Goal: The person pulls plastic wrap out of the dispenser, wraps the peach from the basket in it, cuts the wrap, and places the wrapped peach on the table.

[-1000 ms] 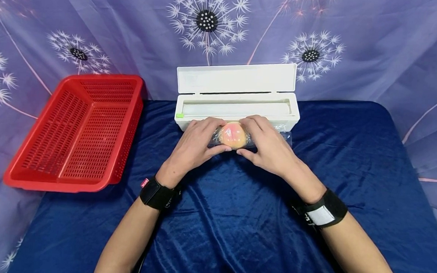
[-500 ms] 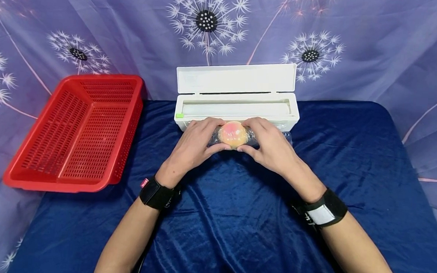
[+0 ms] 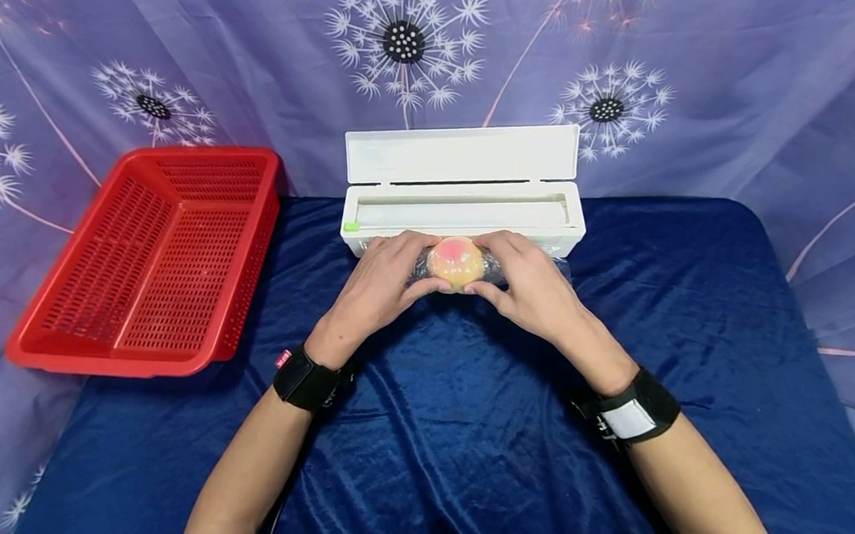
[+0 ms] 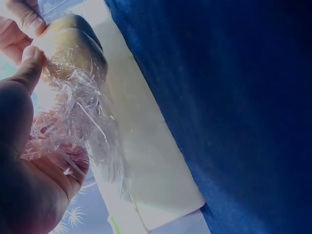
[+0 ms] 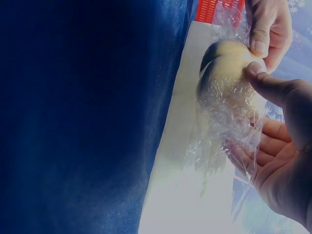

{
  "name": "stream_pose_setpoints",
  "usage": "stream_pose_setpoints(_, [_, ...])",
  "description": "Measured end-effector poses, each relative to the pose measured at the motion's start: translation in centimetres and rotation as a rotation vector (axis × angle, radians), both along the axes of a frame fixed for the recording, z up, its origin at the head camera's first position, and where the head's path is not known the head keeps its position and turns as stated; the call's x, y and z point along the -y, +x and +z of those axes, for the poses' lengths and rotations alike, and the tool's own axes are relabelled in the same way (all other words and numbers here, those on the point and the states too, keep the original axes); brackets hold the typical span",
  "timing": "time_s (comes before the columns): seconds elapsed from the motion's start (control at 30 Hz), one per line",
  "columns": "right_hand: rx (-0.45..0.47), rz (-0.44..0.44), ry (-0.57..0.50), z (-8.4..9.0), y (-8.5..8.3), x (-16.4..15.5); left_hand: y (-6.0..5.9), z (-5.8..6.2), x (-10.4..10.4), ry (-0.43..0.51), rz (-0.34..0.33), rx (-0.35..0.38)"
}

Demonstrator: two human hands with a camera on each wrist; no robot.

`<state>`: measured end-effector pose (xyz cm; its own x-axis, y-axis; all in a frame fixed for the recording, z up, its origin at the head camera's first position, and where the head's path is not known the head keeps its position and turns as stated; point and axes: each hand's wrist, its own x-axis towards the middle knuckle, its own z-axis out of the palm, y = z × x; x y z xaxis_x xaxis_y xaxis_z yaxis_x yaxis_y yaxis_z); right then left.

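A yellow-and-pink round fruit point(image 3: 457, 263) sits in clear cling film point(image 3: 554, 265) just in front of the white film dispenser box point(image 3: 464, 192), whose lid stands up. My left hand point(image 3: 383, 277) cups its left side, thumb and fingers curled round it. My right hand point(image 3: 524, 280) grips its right side the same way. In the left wrist view the fruit point(image 4: 73, 41) shows with crumpled film point(image 4: 73, 122) bunched against my left palm. In the right wrist view the fruit point(image 5: 226, 61) has film point(image 5: 226, 129) gathered over my right fingers, both thumbs pressing on it.
A red perforated plastic basket point(image 3: 152, 261) stands at the left, partly off the blue velvet cloth point(image 3: 462, 430) that covers the table. A purple dandelion-print curtain point(image 3: 699, 71) hangs behind. Black straps circle both wrists.
The fruit has shifted slightly away from me toward the dispenser, and both hands have drawn closer round it, thumbs nearer together.
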<state>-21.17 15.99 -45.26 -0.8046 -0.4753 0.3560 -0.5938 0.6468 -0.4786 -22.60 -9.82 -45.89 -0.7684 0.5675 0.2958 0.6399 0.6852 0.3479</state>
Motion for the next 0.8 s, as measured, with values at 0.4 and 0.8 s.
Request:
stream_pose_setpoints(0.4, [0.01, -0.01, 0.005, 0.02, 0.05, 0.03, 0.03, -0.07, 0.0, -0.014, 0.01, -0.001])
stream_pose_setpoints(0.8, [0.024, -0.022, 0.013, 0.03, 0.04, 0.14, 0.01, -0.16, -0.02, -0.024, 0.018, -0.004])
